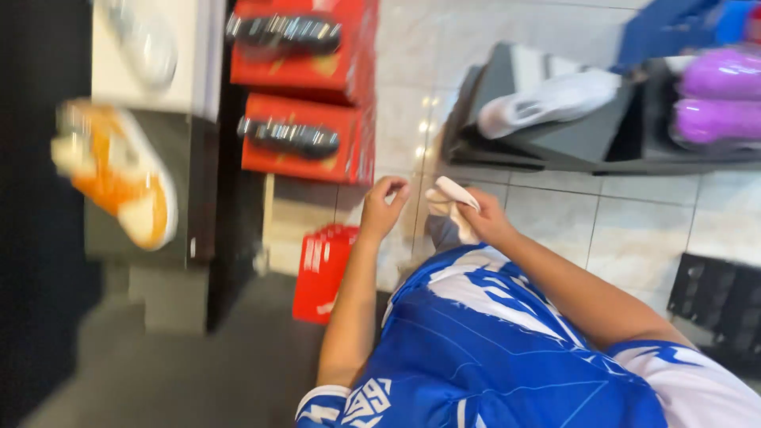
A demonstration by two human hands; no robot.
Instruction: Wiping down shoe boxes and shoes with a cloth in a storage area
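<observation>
Between both hands, above pale floor tiles (634,230): right hand (485,218), fingers pinching crumpled white cloth (449,198), possibly a sock, view blurred. Left hand (384,208) just beside, fingers curled loosely, gripping nothing discernible. Beyond: 2 red shoeboxes (305,91), orange shoe (119,174), white shoe (547,99) on dark box.

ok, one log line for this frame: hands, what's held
left hand: curled, nothing visible in it | right hand: grip on white cloth | below: tiled floor | view: blurred
</observation>
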